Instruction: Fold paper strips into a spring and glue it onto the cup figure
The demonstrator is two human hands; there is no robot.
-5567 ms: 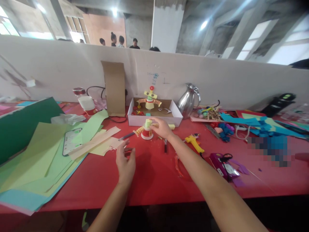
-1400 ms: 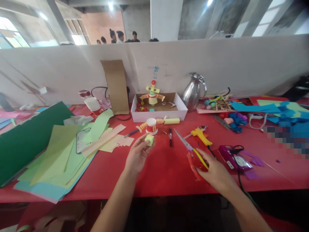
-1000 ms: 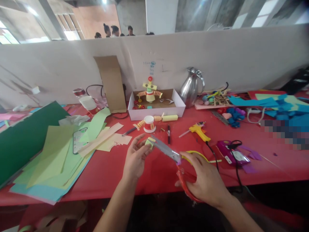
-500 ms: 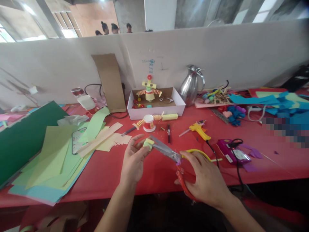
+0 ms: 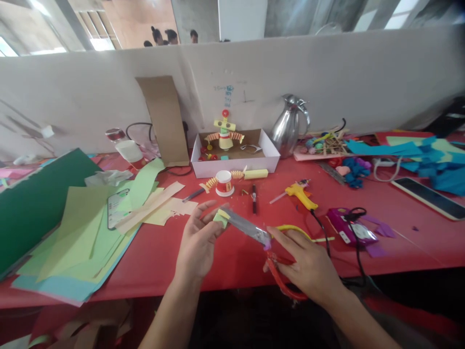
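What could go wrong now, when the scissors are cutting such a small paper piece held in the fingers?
1. The scissors blades meet the green paper piece right at the left hand fingertips, so a slip may nick a finger.
2. The piece is small and pinched at its edge; it may twist, so the cut goes crooked.
3. The right hand works beside the glue gun cable and might snag it.
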